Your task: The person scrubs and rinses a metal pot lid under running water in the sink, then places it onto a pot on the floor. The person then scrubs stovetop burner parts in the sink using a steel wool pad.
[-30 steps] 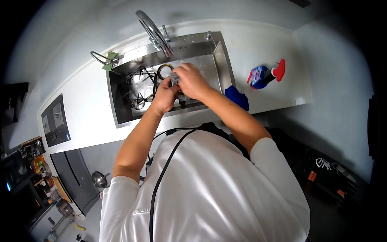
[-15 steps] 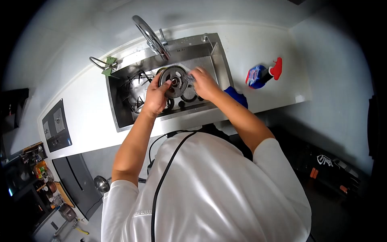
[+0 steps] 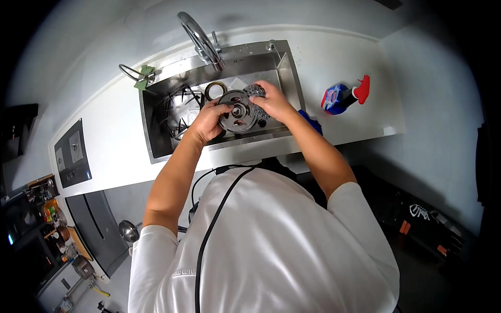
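Over the sink, my left hand (image 3: pixel 209 121) is closed on the near-left rim of a round metal gas burner part (image 3: pixel 245 123), its thumb lying across the face. The part is tilted toward me, with holes around a raised centre. My right hand (image 3: pixel 272 103) grips a curly steel wool scrubber (image 3: pixel 255 91) and presses it against the part's right edge. Under my hands, a brass-edged ring (image 3: pixel 215 84) lies in the sink. Black pan supports (image 3: pixel 182 98) lie at its left end. Other pieces on the sink floor are partly hidden by my hands.
A steel sink (image 3: pixel 148 125) is set in the white counter (image 3: pixel 112 141). Its tap (image 3: pixel 201 39) arches over the back edge. To the right stand a blue spray bottle with a red trigger (image 3: pixel 336 99) and something blue (image 3: pixel 311 122). A green cloth (image 3: pixel 144 77) hangs at the left.
The burner part has shifted slightly right and turned in my left hand. My right hand has moved a little right and up; the steel wool now shows more clearly against the part's edge.
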